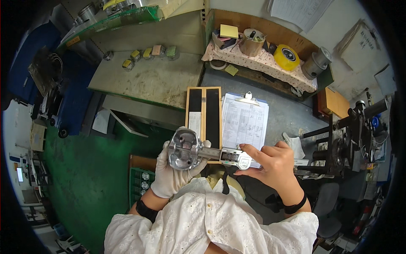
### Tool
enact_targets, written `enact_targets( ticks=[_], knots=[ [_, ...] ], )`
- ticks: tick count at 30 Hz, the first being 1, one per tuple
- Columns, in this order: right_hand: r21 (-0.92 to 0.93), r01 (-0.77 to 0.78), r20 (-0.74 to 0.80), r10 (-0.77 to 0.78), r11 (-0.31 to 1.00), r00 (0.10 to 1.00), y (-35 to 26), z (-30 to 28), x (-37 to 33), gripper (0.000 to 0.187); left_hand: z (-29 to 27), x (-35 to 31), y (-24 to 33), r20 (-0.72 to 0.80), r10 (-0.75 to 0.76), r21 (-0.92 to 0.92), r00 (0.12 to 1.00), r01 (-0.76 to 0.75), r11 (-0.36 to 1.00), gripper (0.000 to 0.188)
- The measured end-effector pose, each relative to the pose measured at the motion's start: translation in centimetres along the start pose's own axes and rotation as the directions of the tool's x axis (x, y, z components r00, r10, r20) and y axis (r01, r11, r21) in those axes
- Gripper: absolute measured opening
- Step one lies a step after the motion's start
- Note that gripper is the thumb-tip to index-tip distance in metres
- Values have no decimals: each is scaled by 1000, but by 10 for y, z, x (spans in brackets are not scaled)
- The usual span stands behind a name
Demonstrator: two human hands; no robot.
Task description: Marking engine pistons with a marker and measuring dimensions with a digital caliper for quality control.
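Observation:
My left hand [164, 181], in a white glove, is wrapped round a shiny metal piston [183, 148] with its hollow side facing up. A digital caliper [215, 153] reaches from the piston toward my right hand. Bare-skinned, my right hand [272, 164] pinches the caliper's display end between thumb and fingers. At the piston the caliper's jaws are hard to see, so I cannot tell exactly where they touch. Beyond my hands lie an open, dark-lined wooden case [204, 94] and a clipboard with a filled-in form [244, 118].
A crate with several pistons [136, 186] stands low left. On the left bench [144, 80] sit several small parts with coloured notes. A cloth-covered shelf [260, 63] holds yellow tape [286, 57] and a metal cylinder [316, 63]. A dark metal fixture [338, 144] stands right, near a chair [327, 207].

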State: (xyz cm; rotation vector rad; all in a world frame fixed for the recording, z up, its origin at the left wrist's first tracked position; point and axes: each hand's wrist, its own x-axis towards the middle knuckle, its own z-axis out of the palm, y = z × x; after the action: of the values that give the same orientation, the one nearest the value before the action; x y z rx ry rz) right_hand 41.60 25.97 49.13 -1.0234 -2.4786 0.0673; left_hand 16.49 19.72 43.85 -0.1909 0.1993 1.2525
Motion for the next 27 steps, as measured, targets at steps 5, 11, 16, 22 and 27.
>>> enact_targets(
  ticks=[5,11,16,22,27],
  knots=[
    [13,-10,11,10,1000,1000,0,2,0,61,-2,1,1,35,-1,12,999,1,1000,58],
    [101,-91,52,86,991,995,1,12,-5,49,-6,4,4,-48,7,-9,999,-7,1000,53],
    [233,-211,132,184,949,974,6,23,-22,45,-18,3,11,-29,19,1,999,-19,1000,50],
    [363,-580,344,474,729,811,25,34,-63,41,-48,11,24,-133,86,108,987,-72,992,45],
    [352,-735,414,608,579,677,48,60,-112,39,-84,24,33,-266,186,249,946,-119,961,50]
  ],
)
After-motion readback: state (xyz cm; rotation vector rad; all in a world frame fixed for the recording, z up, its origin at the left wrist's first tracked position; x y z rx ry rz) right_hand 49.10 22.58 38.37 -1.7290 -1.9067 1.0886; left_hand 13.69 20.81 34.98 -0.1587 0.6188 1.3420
